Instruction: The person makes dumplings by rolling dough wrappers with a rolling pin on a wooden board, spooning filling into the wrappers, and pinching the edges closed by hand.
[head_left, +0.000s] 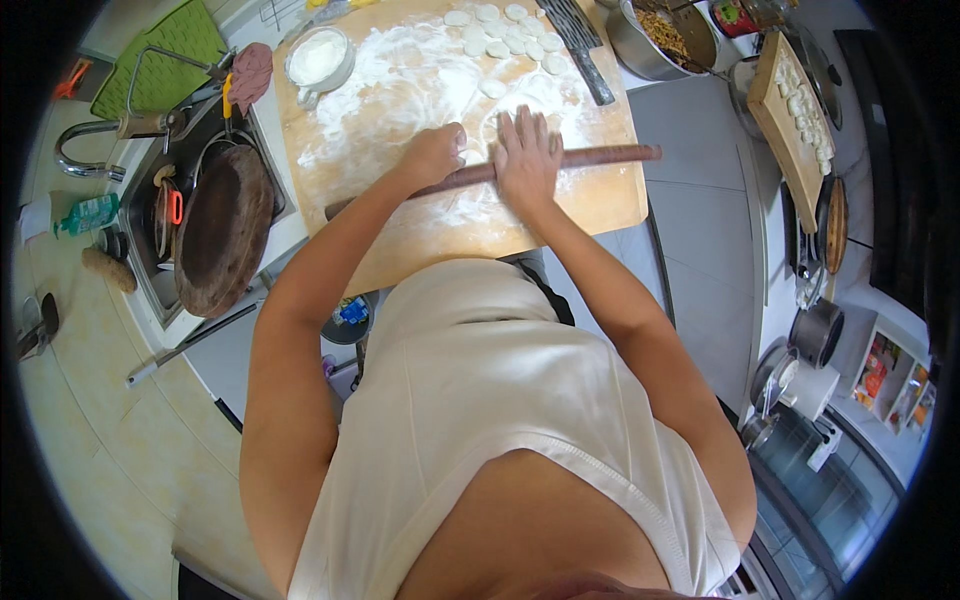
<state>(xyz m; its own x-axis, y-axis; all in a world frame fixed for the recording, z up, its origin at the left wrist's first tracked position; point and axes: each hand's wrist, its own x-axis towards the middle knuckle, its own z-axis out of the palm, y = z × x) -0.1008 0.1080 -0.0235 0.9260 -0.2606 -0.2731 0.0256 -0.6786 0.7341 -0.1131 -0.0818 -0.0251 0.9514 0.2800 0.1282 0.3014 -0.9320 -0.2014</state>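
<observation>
My left hand is curled, its fingertips at the edge of a small piece of dough; the fingers partly hide this dough. My right hand lies palm down across a dark wooden rolling pin, its fingers stretched forward beyond the pin. The pin slants over a floured wooden board, and its left end passes behind my left forearm. Small flattened dough rounds lie grouped at the board's far side, with a single round nearer my hands.
A mug of flour stands at the board's far left, a cleaver at its far right. Left is a sink with a large round dark lid or board. A pot of filling and a wooden board of shaped dough pieces are right.
</observation>
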